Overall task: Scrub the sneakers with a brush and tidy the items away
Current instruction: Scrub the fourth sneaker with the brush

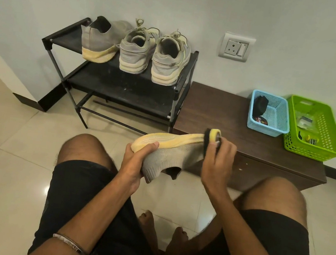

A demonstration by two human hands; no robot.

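Observation:
A grey knit sneaker [172, 154] with a yellowed sole is held above my knees, sole turned up and away. My left hand [135, 161] grips its heel end, thumb on the sole. My right hand [217, 160] holds a yellow-backed brush [212, 136] with dark bristles against the toe. Its matching grey sneaker [100, 40] stands on the top of the black shoe rack [125, 86], beside a laced grey pair [154, 55].
A low brown bench [237, 137] stands right of the rack. On it sit a blue basket [269, 113] holding a dark item and a tin, and a green basket [316, 128] with small items. A wall socket [236, 47] is above. Tiled floor lies around.

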